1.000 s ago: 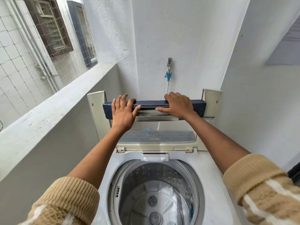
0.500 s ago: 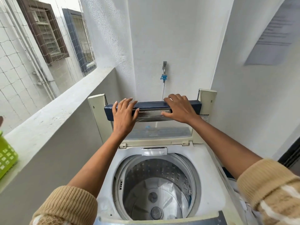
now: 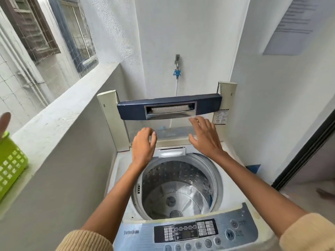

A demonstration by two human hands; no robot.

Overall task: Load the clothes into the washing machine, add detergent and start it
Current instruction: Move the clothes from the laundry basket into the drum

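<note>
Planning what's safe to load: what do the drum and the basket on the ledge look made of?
Drum: likely stainless steel, shiny and reflective, with rows of punched holes. Basket: looks like moulded plastic, glossy lime green, with a square-hole lattice. Neither can be confirmed by sight alone.

Head view, looking down, close over washing machine (image 3: 181, 178).

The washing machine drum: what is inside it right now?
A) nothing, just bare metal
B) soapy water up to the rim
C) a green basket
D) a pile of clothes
A: the drum shows only its bare perforated wall and the agitator plate at the bottom; no clothes or water.
</note>
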